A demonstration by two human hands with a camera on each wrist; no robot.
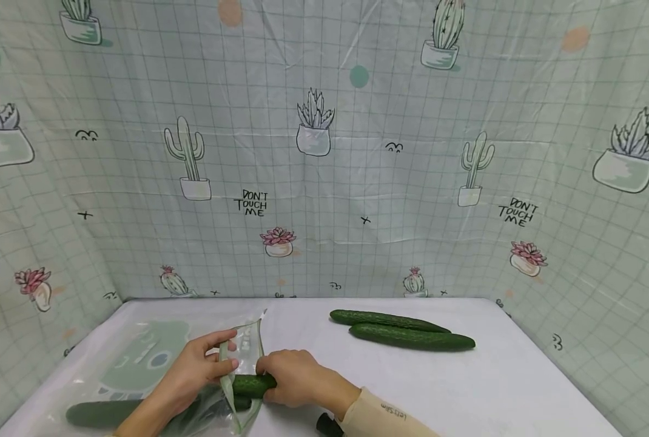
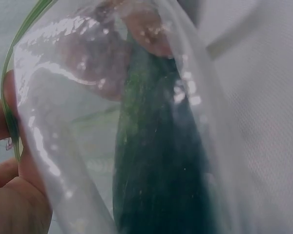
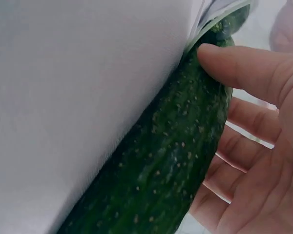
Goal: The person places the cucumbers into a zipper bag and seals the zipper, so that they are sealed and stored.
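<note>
The worktop [image 1: 499,400] carries a clear bag [image 1: 144,358], one cucumber [image 1: 103,413] already inside; two loose cucumbers [image 1: 412,337] apparently remain to be bagged. Another cucumber [image 1: 252,386] is partway in, gripped by the right hand [image 1: 297,379]; the left hand [image 1: 195,366] pinches the rim [image 1: 228,393].

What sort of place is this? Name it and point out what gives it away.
Probably a makeshift indoor booth for tabletop work; the wider room is out of view. A cactus-printed sheet hangs behind and along both sides of a white table, which holds cucumbers and a clear bag.
</note>
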